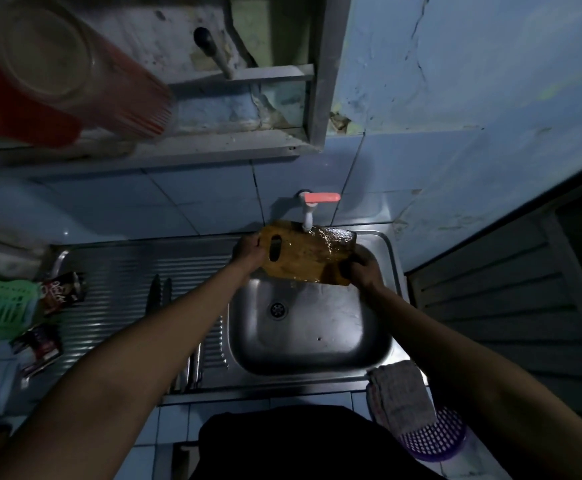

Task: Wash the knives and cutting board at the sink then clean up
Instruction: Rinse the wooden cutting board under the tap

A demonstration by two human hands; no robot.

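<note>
Board [303,259] held tilted under tap [308,211], so water sheets off into sink [317,327]. Left hand [249,252] grips handle end, right hand [360,270] clamps opposite edge. Knives [159,294] parked below left hand, on worktop [126,265].

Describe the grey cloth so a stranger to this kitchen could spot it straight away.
Start at the steel sink in the middle of the counter. Go to its near right corner, where the grey cloth drapes over the counter's front edge, just above a purple mesh basket. It is the only soft, folded fabric beside the basin; the rest nearby is metal, tile or plastic.
</note>
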